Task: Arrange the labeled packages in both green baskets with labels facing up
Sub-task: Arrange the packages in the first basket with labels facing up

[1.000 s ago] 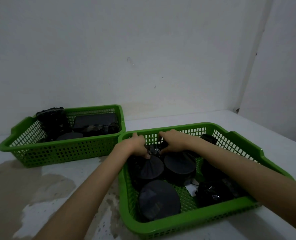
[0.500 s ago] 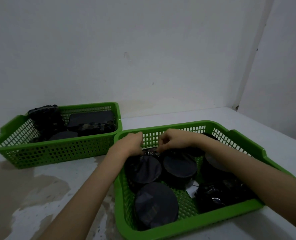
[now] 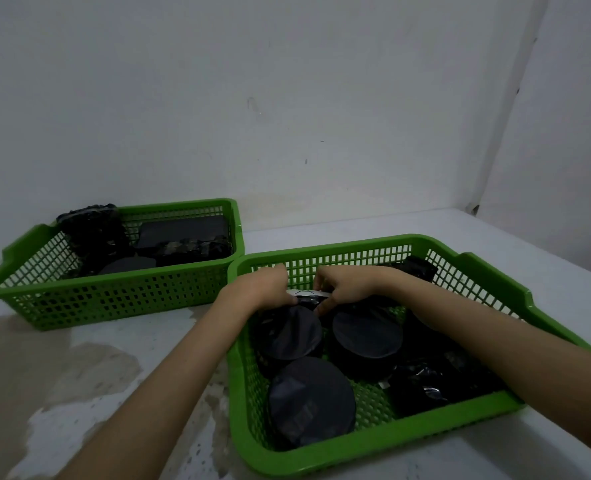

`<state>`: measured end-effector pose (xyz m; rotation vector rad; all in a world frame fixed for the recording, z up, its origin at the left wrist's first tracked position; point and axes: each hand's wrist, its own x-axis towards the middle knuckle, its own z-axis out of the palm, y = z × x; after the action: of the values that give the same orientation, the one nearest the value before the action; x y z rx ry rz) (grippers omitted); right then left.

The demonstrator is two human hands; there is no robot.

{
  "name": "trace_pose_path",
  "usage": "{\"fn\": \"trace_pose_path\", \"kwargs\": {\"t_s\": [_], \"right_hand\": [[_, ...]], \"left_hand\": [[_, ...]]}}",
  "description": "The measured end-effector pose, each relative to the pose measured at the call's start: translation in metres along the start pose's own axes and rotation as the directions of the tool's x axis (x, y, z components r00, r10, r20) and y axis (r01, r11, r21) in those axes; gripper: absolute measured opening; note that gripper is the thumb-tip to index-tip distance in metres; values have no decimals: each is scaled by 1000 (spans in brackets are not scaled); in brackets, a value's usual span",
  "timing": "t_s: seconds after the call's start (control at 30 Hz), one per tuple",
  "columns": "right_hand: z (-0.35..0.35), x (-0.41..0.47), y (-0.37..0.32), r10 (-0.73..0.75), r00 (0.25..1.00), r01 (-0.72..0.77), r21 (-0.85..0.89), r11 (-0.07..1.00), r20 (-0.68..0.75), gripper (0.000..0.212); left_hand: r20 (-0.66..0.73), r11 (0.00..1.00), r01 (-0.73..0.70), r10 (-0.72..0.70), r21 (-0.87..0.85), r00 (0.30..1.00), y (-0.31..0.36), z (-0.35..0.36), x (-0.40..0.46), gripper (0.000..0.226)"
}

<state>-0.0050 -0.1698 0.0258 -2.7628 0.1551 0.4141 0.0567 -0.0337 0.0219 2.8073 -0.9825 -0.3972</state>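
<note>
Near basket (image 3: 373, 455) was crowded: three round black pkgs (image 3: 309, 400) filled its left and middle, a crinkled black pkg (image 3: 436, 382) took the front-right corner. Only bare mesh floor showed btwn the front disc and that crinkled pkg, a narrow slot. Both forearms crossed the basket from the near side, w/ left hand (image 3: 259, 287) and right hand (image 3: 347, 285) up against the far wall, blocking the back-centre. Far basket (image 3: 114, 296) touched the near one at a corner, no gap there. Its right half was packed; some mesh lay open along its front-left. Table (image 3: 356, 226) behind and right of the baskets was free.
</note>
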Motion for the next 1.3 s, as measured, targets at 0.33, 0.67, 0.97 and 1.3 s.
{"fn": "trace_pose_path", "kwargs": {"t_s": [0.33,0.67,0.97,1.3], "right_hand": [[9,5,-4,-77,987,40,-249,968,-143,52],[-60,-33,32,268,961,-276,-370,887,-72,68],[-27,-5,61,111,980,-170,-396,902,-167,79],[-58,-27,88,76,978,12,415,910,-194,8]], "left_hand": [[55,997,-33,29,74,998,1,4,1,34],[1,970,-206,208,130,978,29,-27,-7,43],[43,958,-253,249,138,967,71,-3,22,62],[-253,922,-383,356,-62,899,66,1,25,86]]}}
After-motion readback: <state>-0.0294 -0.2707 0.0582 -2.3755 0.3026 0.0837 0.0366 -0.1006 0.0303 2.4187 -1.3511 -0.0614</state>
